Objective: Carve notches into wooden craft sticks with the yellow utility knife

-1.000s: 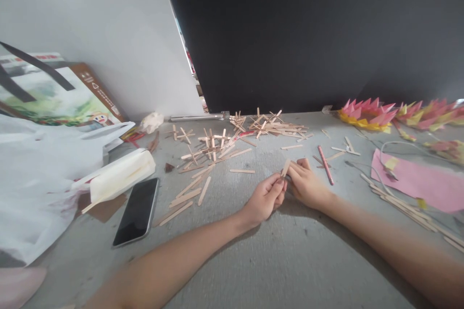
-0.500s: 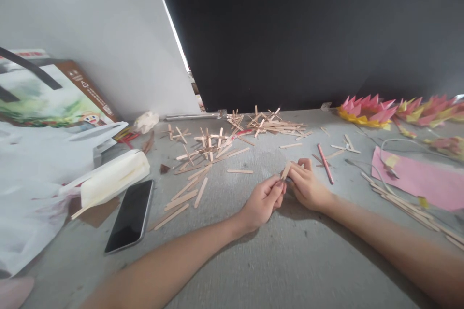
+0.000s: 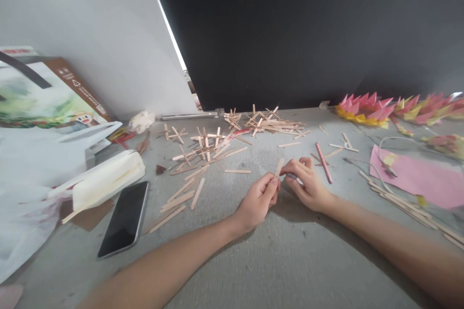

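Observation:
My left hand [image 3: 255, 203] is closed on a wooden craft stick [image 3: 279, 167], pinched between thumb and fingers, with its upper end sticking up at a slant. Just right of it, my right hand [image 3: 311, 189] has its fingers curled around a small grey object [image 3: 291, 175], mostly hidden, whose kind I cannot make out. A narrow gap separates the two hands. Nearest to them, a single craft stick [image 3: 237, 171] lies flat to the left, and a red-patterned pencil-like rod [image 3: 324, 162] rests to the right.
Loose and crossed craft sticks [image 3: 282, 125] are heaped towards the dark panel [image 3: 308, 34]. On the left lie a phone [image 3: 123, 219], a paper packet [image 3: 108, 178] and a white plastic bag [image 3: 32, 169]. Rightward are pink paper [image 3: 435, 178], a cable [image 3: 379, 154] and folded-paper rings [image 3: 366, 111].
My hands have drawn slightly apart. The craft stick moved a little left with my left hand, and my right fingers came away from it. The whole view shifted slightly.

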A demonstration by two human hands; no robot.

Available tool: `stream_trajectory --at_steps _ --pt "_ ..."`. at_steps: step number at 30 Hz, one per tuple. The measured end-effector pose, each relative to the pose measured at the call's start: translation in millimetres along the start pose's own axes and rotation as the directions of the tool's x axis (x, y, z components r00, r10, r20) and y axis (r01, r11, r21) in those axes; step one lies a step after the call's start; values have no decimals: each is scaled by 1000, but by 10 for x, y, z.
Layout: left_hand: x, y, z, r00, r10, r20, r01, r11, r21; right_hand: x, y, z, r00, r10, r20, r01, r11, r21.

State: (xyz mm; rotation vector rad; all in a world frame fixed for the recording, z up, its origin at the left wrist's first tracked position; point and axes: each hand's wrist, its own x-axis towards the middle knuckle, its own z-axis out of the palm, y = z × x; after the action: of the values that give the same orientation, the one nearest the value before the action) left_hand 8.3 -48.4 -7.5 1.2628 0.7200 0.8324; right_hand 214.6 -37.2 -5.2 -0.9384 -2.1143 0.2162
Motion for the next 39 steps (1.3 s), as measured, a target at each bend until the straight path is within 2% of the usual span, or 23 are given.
stream_trajectory --at_steps 3,6,9,16,22,31,34,39 --pt "-3 8 -7 1000 3 -21 -1 996 90 69 -120 -14 993 121 17 -122 991 48" --pt "-3 25 -7 999 20 -37 -13 983 182 138 -228 -28 960 274 59 -279 955 104" --pt "-4 23 -4 998 48 -36 -38 970 238 178 -300 -44 932 353 80 -362 919 158" --pt "-24 -1 18 997 69 -40 -59 973 224 179 -333 -40 927 364 90 -374 912 169" --pt "2 16 29 993 26 -117 -18 997 69 141 -223 -11 877 476 -67 -458 869 185" --pt "5 -39 8 993 23 -116 -8 992 128 135 -227 12 919 392 33 -390 898 202" --pt "7 -36 16 997 21 -77 -13 995 100 149 -239 12 919 385 90 -395 889 233" --pt "-7 10 35 999 14 -37 -13 1000 23 135 -227 -4 918 380 113 -396 873 284"
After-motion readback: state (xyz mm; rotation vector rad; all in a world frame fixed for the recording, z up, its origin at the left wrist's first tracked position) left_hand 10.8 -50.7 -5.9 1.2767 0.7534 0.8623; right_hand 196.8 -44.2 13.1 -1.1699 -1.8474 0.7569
